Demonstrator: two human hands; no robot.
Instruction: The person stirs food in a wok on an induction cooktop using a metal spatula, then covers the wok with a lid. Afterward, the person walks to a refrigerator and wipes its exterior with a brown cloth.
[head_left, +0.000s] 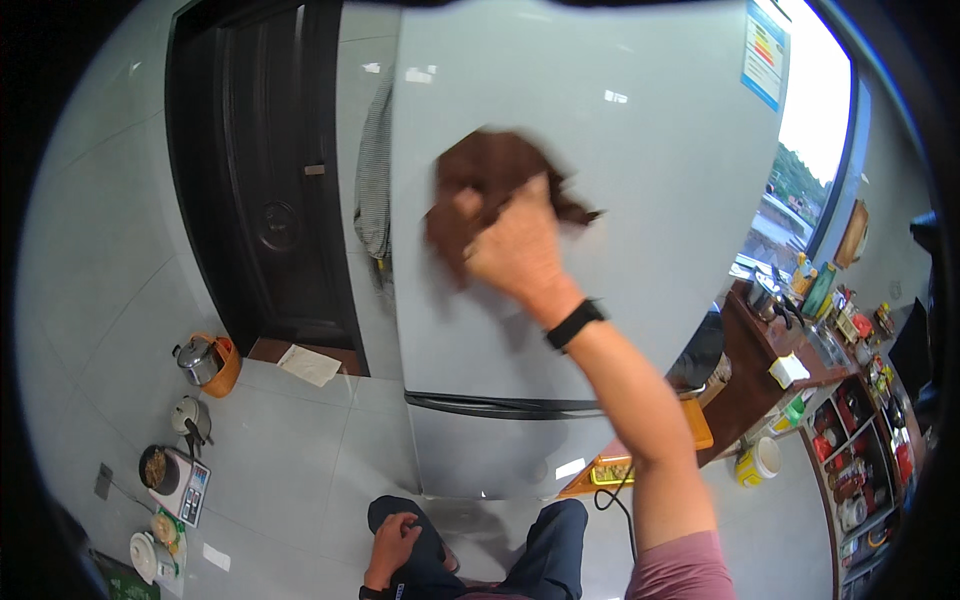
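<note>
My right hand point(520, 240) presses a brown cloth point(485, 165) against the upper door of a pale grey refrigerator point(620, 300). The hand and cloth are a little blurred by motion, and the cloth bunches under the fingers with a loose corner sticking out to the right. A dark band circles my right wrist. Down low, my left hand point(396, 542) rests on my left thigh, holding nothing, its fingers loosely bent. The dark handle gap point(500, 406) between the refrigerator doors lies below the cloth.
A dark door point(270, 190) stands to the left, beside a hanging striped cloth point(374, 180). Pots point(198, 360) and a scale point(188, 493) sit on the left floor. To the right are a brown counter point(760, 350), a yellow-white bucket point(760, 460) and a black cable point(625, 505).
</note>
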